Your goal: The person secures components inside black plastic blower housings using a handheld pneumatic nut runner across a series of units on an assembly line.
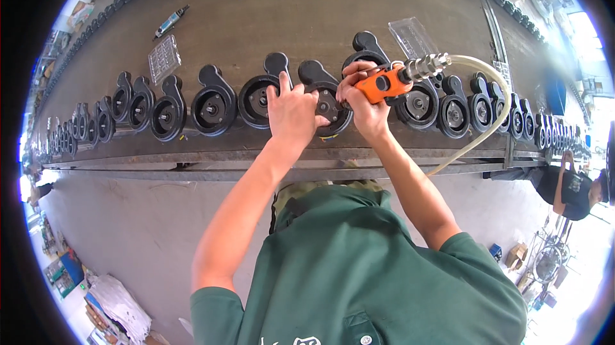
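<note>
My right hand (364,103) is wrapped round an orange air tool (384,84) with a metal coupling, and a clear hose (510,98) runs from it. The tool's working end is hidden by my fingers. My left hand (291,111) has its fingers spread over two neighbouring black round parts, each with a smaller rounded lobe. Its index finger reaches toward the left part (254,100); the thumb lies at the edge of the right part (327,106), between my hands. Another such part (366,44) sits just behind the tool, partly covered by my right hand.
More black parts (213,108) stand in a long row along the near table edge, both ways. Clear plastic trays (164,58) (413,37) and a pen-like tool (171,21) lie on the brown table (288,5). A co-worker (570,188) is at the far right.
</note>
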Demonstrator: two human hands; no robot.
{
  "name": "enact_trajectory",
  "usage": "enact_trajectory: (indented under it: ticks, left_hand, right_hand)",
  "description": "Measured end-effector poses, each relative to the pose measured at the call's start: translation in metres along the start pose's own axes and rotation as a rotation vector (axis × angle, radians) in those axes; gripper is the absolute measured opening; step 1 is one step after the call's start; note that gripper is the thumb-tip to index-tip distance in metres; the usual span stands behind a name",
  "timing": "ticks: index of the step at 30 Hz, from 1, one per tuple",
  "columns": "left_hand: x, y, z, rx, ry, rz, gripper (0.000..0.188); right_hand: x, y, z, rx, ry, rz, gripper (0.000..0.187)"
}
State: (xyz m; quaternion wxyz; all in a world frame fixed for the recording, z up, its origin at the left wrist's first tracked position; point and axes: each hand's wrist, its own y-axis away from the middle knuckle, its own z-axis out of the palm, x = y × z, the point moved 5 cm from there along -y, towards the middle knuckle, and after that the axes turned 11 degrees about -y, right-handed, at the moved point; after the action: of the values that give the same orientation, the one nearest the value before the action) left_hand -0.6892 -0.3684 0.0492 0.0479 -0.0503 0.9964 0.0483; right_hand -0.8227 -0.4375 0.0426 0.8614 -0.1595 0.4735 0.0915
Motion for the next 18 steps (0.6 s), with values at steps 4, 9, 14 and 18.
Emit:
enact_trajectory:
  ticks: [4,9,14,18]
  left_hand:
    - [0.001,-0.004,0.002,-0.051,-0.012,0.016,0.057]
    - [0.005,-0.005,0.006,-0.001,-0.023,0.003,0.048]
    - [0.005,-0.009,0.001,-0.065,-0.041,0.024,0.044]
    - [0.004,-0.008,0.002,-0.041,-0.028,0.013,0.043]
  right_hand:
    - [-0.002,-0.001,0.005,-0.033,-0.001,0.036,0.028]
    - [0.005,-0.004,0.004,-0.005,-0.016,0.029,0.024]
    - [0.005,-0.022,0.007,0.006,-0.01,-0.049,0.023]
    - [0.006,-0.027,0.01,0.01,-0.012,-0.04,0.024]
